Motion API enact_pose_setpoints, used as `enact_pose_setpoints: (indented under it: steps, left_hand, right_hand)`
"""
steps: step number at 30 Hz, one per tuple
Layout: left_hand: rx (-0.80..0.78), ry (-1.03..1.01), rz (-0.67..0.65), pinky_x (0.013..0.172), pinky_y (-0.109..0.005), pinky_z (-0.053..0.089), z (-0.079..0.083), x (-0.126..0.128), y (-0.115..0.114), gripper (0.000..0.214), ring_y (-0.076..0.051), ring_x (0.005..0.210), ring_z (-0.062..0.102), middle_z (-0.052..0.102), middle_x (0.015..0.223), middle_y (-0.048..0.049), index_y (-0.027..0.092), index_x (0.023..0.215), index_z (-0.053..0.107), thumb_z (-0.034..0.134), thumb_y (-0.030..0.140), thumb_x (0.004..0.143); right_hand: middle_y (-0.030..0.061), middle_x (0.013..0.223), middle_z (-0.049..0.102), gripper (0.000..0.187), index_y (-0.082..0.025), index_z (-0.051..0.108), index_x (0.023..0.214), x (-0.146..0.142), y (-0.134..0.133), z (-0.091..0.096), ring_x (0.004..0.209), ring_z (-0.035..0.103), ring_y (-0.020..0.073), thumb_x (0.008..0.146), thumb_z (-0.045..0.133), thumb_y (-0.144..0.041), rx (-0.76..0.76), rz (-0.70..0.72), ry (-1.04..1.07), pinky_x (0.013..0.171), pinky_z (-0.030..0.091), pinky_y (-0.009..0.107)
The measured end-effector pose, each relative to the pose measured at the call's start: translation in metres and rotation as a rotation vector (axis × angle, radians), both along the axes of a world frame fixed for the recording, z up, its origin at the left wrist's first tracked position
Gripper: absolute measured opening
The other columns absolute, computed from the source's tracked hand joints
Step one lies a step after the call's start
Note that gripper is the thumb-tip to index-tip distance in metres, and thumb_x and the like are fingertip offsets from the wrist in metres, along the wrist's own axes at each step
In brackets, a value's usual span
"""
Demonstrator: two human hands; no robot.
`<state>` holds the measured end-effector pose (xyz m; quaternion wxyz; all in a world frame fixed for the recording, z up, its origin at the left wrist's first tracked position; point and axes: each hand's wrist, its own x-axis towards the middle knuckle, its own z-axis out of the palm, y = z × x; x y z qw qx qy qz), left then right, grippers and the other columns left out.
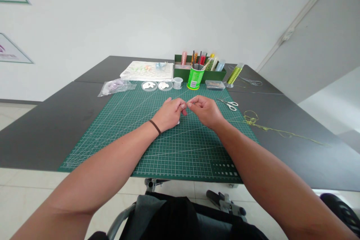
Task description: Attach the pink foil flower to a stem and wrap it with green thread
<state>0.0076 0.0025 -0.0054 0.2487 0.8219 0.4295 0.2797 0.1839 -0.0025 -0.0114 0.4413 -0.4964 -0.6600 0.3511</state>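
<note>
My left hand (170, 113) and my right hand (206, 110) meet over the middle of the green cutting mat (157, 146), fingertips pinched together on something tiny that I cannot make out. A thin pale thread seems to run between the fingers and off to the right. A dark band sits on my left wrist. Something small and white shows under my left hand.
Behind the hands stand two round dishes (149, 86), a small clear jar (177, 82), a green cup of tools (195, 77), a green organiser box (180, 72) and a clear lidded box (215, 84). Scissors (230, 104), yellow-green cord (253, 120) and a bead tube (235, 74) lie right; a plastic bag (115, 87) left.
</note>
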Motion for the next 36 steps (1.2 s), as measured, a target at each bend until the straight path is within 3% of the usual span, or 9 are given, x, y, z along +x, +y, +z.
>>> enact_pose_setpoints:
  steps: [4, 8, 12, 15, 20, 36]
  left_hand:
    - [0.001, -0.032, 0.020, 0.118, -0.050, 0.033, 0.0021, 0.0011, -0.0028, 0.024, -0.017, 0.088, 0.067, 0.075, 0.087, 0.0014, 0.023, 0.084, 0.055, 0.041, 0.025, 0.103]
    - [-0.017, -0.089, 0.085, 0.101, -0.044, 0.048, -0.0005, 0.0016, -0.0027, 0.008, -0.019, 0.089, 0.067, 0.075, 0.090, -0.0014, 0.022, 0.095, 0.058, 0.058, 0.029, 0.096]
    - [-0.023, -0.100, 0.154, 0.094, -0.042, 0.051, -0.0023, 0.0009, -0.0006, 0.017, -0.020, 0.088, 0.067, 0.075, 0.087, -0.0013, 0.022, 0.099, 0.061, 0.071, 0.031, 0.089]
    - [0.001, -0.076, 0.181, 0.104, -0.046, 0.048, -0.0012, 0.0002, -0.0001, 0.012, -0.019, 0.084, 0.067, 0.074, 0.087, -0.0001, 0.021, 0.088, 0.064, 0.071, 0.031, 0.090]
    - [0.033, -0.084, 0.160, 0.123, -0.052, 0.027, -0.0035, -0.0008, 0.0029, 0.016, -0.016, 0.084, 0.069, 0.076, 0.084, 0.0022, 0.022, 0.080, 0.068, 0.067, 0.031, 0.093]
    - [0.036, 0.023, 0.032, 0.124, -0.060, 0.021, -0.0048, 0.0002, 0.0050, 0.029, -0.019, 0.108, 0.067, 0.075, 0.100, 0.0015, 0.023, 0.082, 0.063, 0.042, 0.020, 0.102]
  right_hand:
    - [-0.0088, 0.049, 0.039, 0.018, -0.021, 0.059, 0.079, 0.0022, 0.0014, -0.0026, 0.046, 0.029, 0.0081, 0.084, 0.066, -0.036, -0.008, 0.018, 0.021, 0.046, 0.020, 0.025]
    - [-0.0087, 0.050, 0.039, 0.021, -0.021, 0.058, 0.077, 0.0027, 0.0027, -0.0041, 0.047, 0.029, 0.0082, 0.082, 0.068, -0.039, 0.001, 0.009, 0.043, 0.047, 0.021, 0.025]
    - [-0.0096, 0.049, 0.037, 0.019, -0.022, 0.056, 0.076, 0.0014, 0.0022, -0.0021, 0.046, 0.027, 0.0079, 0.082, 0.068, -0.035, 0.002, 0.005, 0.051, 0.046, 0.020, 0.025]
    - [-0.0094, 0.049, 0.037, 0.016, -0.022, 0.056, 0.075, 0.0002, 0.0012, 0.0000, 0.046, 0.027, 0.0081, 0.082, 0.066, -0.032, 0.008, -0.003, 0.042, 0.046, 0.020, 0.025]
    - [-0.0089, 0.049, 0.038, 0.016, -0.021, 0.057, 0.075, -0.0006, 0.0005, -0.0009, 0.046, 0.028, 0.0083, 0.081, 0.065, -0.034, 0.005, -0.014, 0.029, 0.046, 0.022, 0.025]
    - [-0.0066, 0.052, 0.047, 0.020, -0.021, 0.059, 0.075, 0.0009, 0.0018, -0.0021, 0.047, 0.032, 0.0084, 0.079, 0.066, -0.039, -0.005, -0.014, 0.042, 0.046, 0.025, 0.026]
